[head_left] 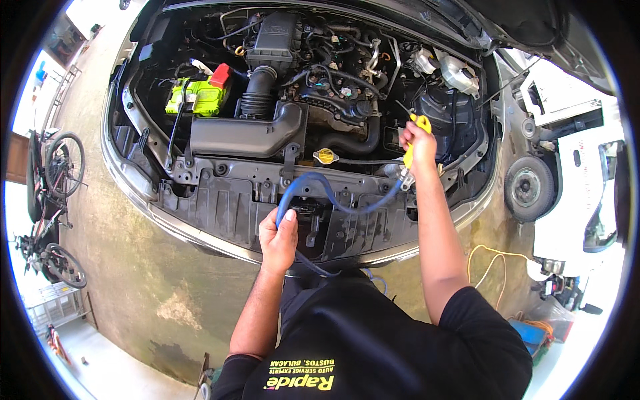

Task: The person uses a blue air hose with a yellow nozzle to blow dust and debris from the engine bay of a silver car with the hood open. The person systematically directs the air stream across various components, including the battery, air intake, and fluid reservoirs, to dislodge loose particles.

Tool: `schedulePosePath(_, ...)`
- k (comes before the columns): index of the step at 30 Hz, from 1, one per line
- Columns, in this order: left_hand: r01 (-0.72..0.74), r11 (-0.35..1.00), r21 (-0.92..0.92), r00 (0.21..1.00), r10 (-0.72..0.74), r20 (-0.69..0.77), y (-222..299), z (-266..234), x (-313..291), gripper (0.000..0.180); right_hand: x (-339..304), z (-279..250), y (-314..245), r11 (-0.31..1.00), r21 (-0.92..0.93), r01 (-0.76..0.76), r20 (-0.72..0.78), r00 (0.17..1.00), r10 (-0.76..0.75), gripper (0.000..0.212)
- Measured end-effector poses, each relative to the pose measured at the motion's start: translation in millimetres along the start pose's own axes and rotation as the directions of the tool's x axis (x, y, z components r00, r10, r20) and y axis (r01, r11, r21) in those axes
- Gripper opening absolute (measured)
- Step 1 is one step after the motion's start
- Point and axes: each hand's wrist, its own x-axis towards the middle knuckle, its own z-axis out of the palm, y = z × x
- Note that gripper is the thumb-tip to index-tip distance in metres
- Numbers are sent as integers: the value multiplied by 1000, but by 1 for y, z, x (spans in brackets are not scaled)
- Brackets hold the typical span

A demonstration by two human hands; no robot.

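Observation:
My right hand (419, 141) grips a yellow-handled air blow gun (415, 137), its thin nozzle aimed into the right side of the open engine bay (313, 87). A blue hose (333, 193) runs from the gun's base in a loop across the car's front panel to my left hand (279, 239), which is closed around it just in front of the bare front end. The hose then drops toward my body. A yellow radiator cap (325, 157) sits between the two hands.
A green battery with a red terminal cover (200, 95) lies at the bay's left. Bicycles (50, 200) stand at the far left. A white vehicle and wheel (530, 187) are at the right, a yellow cord (490, 260) on the concrete floor.

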Motion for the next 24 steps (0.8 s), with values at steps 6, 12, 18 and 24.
schedulePosePath(6, 21, 999, 31, 1000, -21, 17, 4, -14, -8, 27, -7, 45, 6, 981, -144, -130, 75, 987, 142, 10)
schedulePosePath(12, 59, 997, 59, 996, -63, 65, 7, -18, -10, 27, -35, 41, 7, 982, -143, -122, 105, 985, 138, 11)
schedulePosePath(18, 111, 986, 123, 978, -131, 162, 5, 4, -13, 25, -57, 15, -12, 979, -197, -56, 14, 998, 60, 8)
schedulePosePath(24, 163, 972, 170, 926, -210, 313, -19, 45, -23, 30, -110, -87, -72, 960, -260, 104, -72, 989, -127, 20)
